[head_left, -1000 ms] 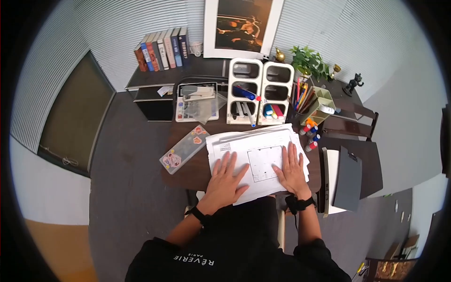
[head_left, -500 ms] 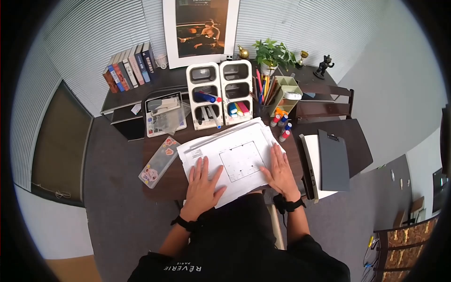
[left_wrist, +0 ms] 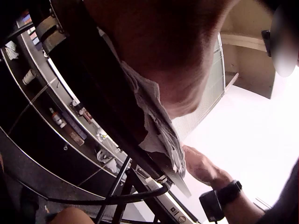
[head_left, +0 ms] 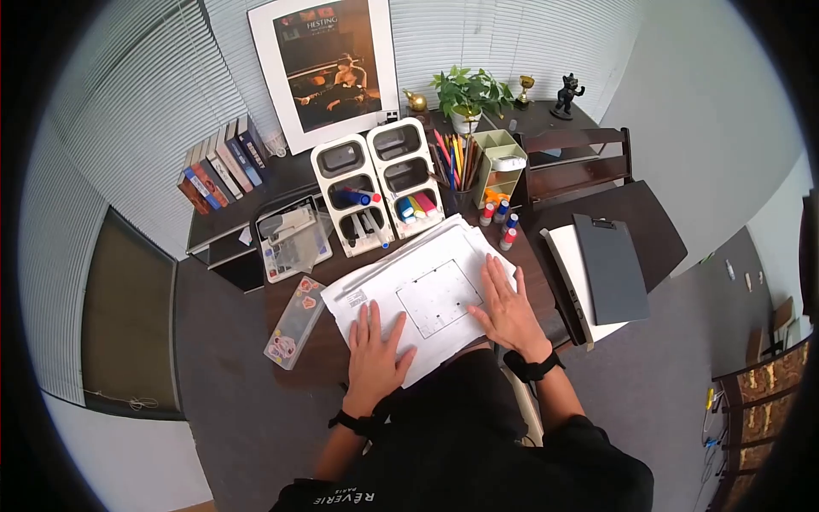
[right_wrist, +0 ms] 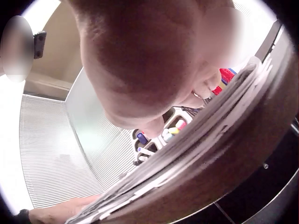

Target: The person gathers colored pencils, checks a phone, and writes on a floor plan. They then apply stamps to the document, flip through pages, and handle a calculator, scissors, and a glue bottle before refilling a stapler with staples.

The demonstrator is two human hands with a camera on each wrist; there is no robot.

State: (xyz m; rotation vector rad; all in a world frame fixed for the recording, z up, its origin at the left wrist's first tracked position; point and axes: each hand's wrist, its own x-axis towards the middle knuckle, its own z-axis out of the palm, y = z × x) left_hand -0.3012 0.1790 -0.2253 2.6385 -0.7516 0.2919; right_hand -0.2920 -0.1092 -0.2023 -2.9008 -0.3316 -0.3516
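Note:
A stack of loose paper sheets (head_left: 401,294) lies on the dark wooden desk, the top one printed with a rectangular line drawing. My left hand (head_left: 373,363) rests on its near left part with the fingers spread. Over its right edge lies my right hand (head_left: 509,316), fingers extended and thumb pointing inward. From the side, the left wrist view shows the uneven sheet edges (left_wrist: 156,121) close under the left palm. In the right wrist view the layered stack (right_wrist: 187,149) sits at the desk's rounded edge, below the right hand (right_wrist: 140,70).
Left of the sheets is a translucent pencil case (head_left: 299,320) with stickers. Behind them stand white organizers (head_left: 367,154) with markers and erasers, a pencil cup (head_left: 458,192) and several small red- and blue-capped bottles (head_left: 509,232). A dark clipboard (head_left: 610,273) lies at the right.
The head view has turned, so the desk and its things appear shifted left and tilted. Both hands stay on the sheets; the right hand's fingers have shifted slightly.

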